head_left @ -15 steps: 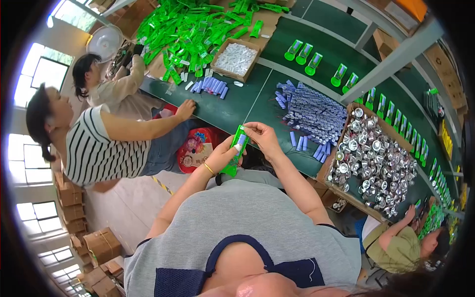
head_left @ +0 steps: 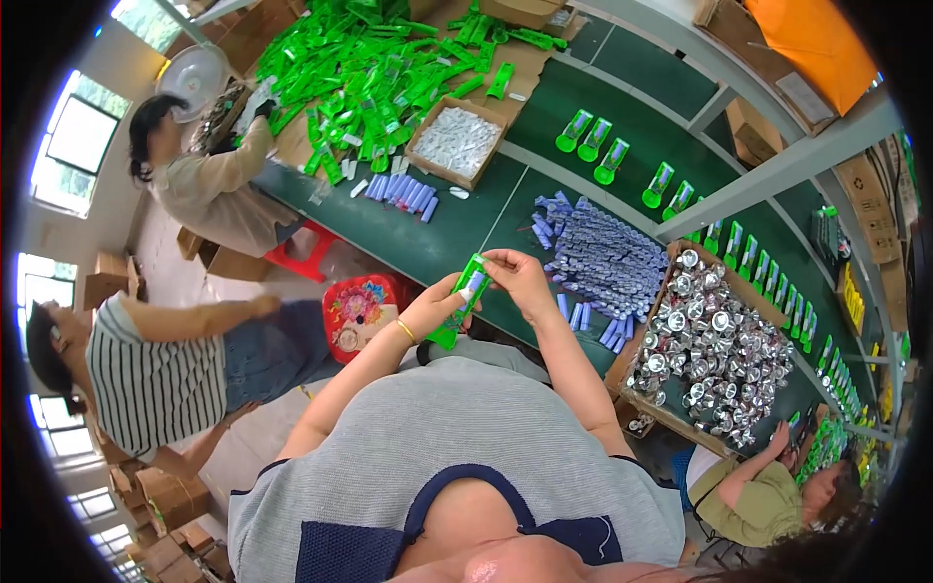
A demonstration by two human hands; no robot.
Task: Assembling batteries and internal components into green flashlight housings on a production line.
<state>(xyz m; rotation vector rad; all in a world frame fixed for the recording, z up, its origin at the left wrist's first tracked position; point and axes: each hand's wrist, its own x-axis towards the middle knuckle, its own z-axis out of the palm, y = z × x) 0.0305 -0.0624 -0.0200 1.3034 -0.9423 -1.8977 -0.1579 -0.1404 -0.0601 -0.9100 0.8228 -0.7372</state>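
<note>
In front of my chest, a green plastic flashlight housing (head_left: 444,337) is gripped in my left hand (head_left: 428,313), its fingers wrapped around the lower part. Inside the housing lies a purple cylindrical battery (head_left: 475,283). My right hand (head_left: 525,284) is closed at the upper end, thumb and fingertips pinched against the housing. Whether those fingertips also hold something small cannot be made out. Just beyond my right hand, a heap of purple batteries (head_left: 603,255) lies on the green table (head_left: 408,239), with several loose ones (head_left: 580,317) nearer me.
A carton of silvery reflector cups (head_left: 719,340) stands at right. Farther off are a box of small white parts (head_left: 457,141), piled green housings (head_left: 360,87) and a row of green flashlights (head_left: 748,255). Co-workers sit or stand left and right; a red floral-topped stool (head_left: 360,313) is at left.
The person in the striped top has taken a hand off the table edge and moved away to the left, uncovering more of the stool. My hands keep nearly the same grip on the housing.
</note>
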